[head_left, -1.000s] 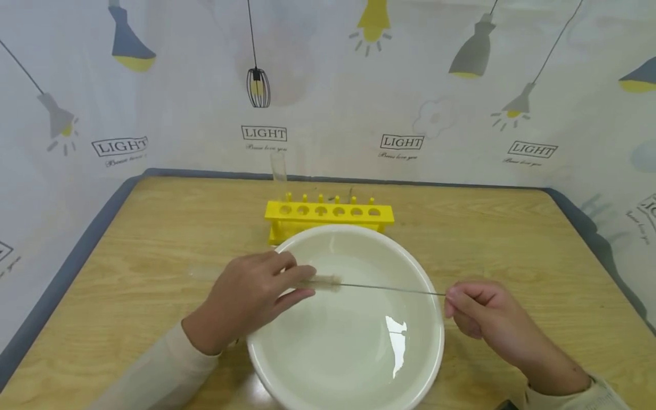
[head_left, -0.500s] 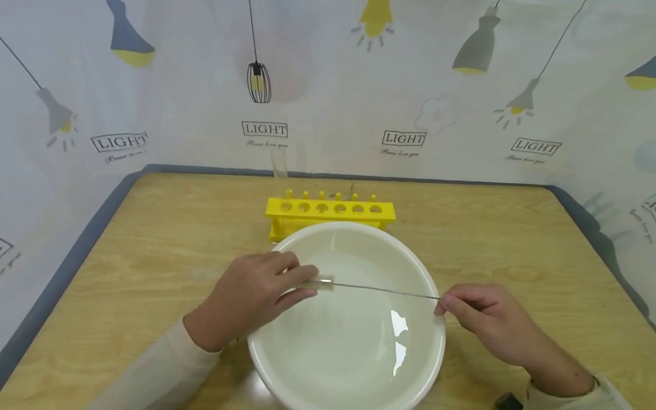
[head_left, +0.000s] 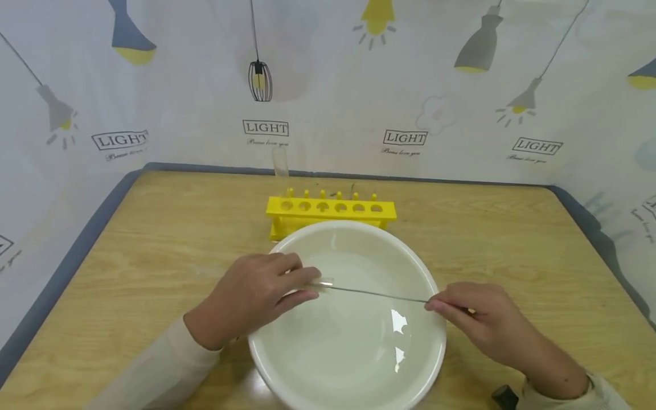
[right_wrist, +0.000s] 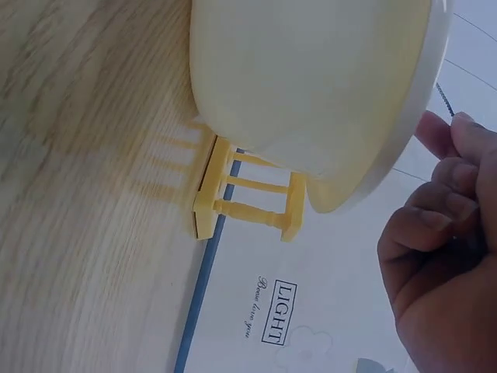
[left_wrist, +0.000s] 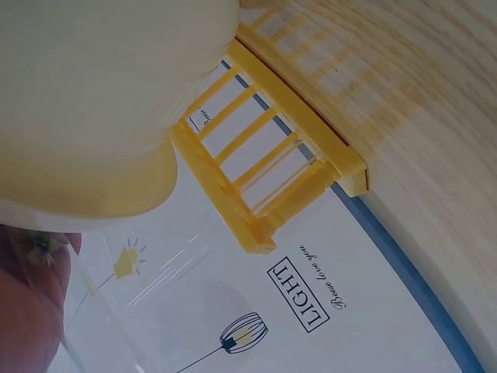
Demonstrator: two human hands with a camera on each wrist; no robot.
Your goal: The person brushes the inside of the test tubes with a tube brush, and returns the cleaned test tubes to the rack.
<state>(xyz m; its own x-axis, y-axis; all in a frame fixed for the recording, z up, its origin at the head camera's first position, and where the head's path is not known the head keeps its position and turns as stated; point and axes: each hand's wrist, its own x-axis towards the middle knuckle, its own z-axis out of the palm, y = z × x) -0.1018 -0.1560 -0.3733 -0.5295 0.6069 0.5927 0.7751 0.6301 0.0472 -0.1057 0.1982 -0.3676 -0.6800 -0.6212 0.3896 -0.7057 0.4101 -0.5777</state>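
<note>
Room right of yellow rack (head_left: 331,212), bowl (head_left: 359,245) in front

Basin (head_left: 343,224) on desk (head_left: 154,228), rack (head_left: 330,214) just behind.
Standing tube (head_left: 280,164) at rack's left end; second tube (head_left: 326,282) over basin's left part; wire (head_left: 376,293) runs right from it.

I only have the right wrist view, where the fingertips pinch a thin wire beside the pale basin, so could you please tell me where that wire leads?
Observer: In the head view, the wire runs over the white basin to the open end of a clear tube in the left hand.
Operator: Thank you; could you see whether it bears any bristles?
Observer: The left wrist view shows bristles, apparently through the tube's wall.
Operator: And does anything stand at the yellow rack, please?
Observer: Yes, another tube rises at the left end of the yellow rack in the head view.
</note>
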